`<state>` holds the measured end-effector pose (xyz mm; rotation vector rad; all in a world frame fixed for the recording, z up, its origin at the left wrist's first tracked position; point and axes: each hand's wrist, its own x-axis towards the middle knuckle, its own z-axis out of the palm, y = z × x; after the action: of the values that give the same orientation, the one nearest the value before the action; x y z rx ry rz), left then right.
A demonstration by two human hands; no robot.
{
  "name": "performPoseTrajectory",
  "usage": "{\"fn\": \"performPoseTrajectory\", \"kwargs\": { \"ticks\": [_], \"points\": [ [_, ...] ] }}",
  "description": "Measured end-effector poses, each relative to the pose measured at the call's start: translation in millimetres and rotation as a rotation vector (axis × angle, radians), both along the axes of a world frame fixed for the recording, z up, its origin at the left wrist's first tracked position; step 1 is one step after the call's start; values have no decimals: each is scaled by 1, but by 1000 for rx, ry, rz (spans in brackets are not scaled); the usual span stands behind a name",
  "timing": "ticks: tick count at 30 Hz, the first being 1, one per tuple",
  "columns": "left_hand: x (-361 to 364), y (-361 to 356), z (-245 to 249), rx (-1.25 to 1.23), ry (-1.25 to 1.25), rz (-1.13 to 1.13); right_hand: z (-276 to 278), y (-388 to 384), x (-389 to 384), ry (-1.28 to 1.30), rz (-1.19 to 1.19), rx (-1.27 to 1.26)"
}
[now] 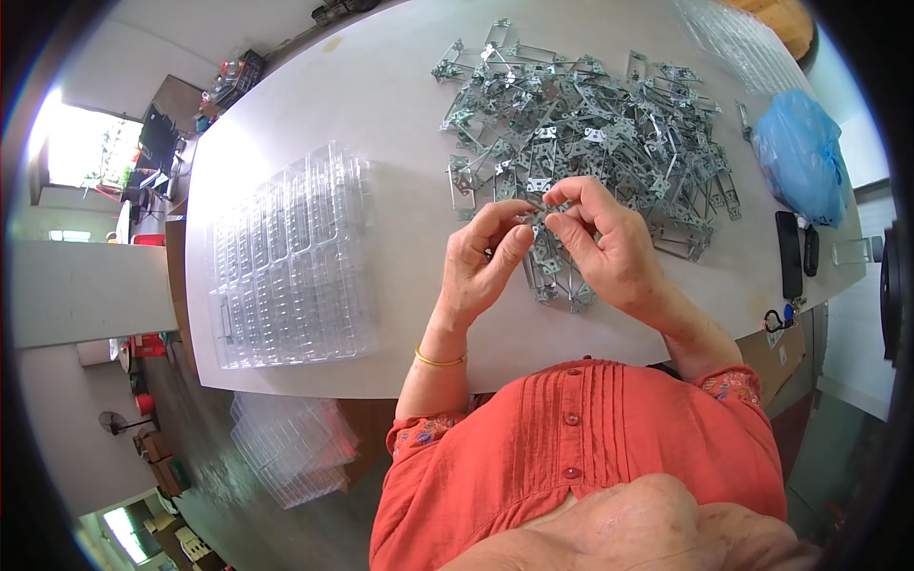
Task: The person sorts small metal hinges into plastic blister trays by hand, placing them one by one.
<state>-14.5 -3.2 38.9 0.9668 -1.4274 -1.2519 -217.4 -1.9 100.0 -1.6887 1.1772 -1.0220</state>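
Note:
Both hands meet at the near edge of a large heap of thin metal brackets (590,133) on a white table (409,276). My left hand (484,252) has its thumb and fingers pinched together around part of a small metal bracket (539,211). From the other side, my right hand (605,243) also pinches at this bracket, thumb and forefinger closed near its top. The fingers cover most of the piece, so its full shape is hidden. Just below the hands, a few more brackets lie on the table.
A stack of clear plastic trays (290,262) lies on the left. At the right are a blue plastic bag (803,157), a black phone (788,255) and keys (781,319). Bubble wrap (738,43) lies at the far right. More clear trays (290,447) sit below the table edge.

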Motion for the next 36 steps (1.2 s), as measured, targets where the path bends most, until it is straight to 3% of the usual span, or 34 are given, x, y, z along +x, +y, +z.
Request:
{"fn": "performPoseTrajectory", "kwargs": {
  "ticks": [6,12,16,18,20,23,36],
  "points": [
    [-4,1,7,-146,-183,3,-5,-6,-4,-234,103,330],
    [-8,2,4,-151,-193,-38,-15,-10,-8,7,70,-63],
    [-9,5,3,-81,-148,-149,-22,-16,-7,-185,-20,-65],
    [-4,4,4,123,96,-117,-15,-19,-8,-388,-40,30],
    [1,1,2,215,294,-93,-3,-15,-14,-293,-7,162],
    [5,-2,7,229,384,-66,-8,-8,-14,-199,36,226],
    [5,-2,1,156,350,-63,-17,-5,-9,-21,36,192]
  ]
}}
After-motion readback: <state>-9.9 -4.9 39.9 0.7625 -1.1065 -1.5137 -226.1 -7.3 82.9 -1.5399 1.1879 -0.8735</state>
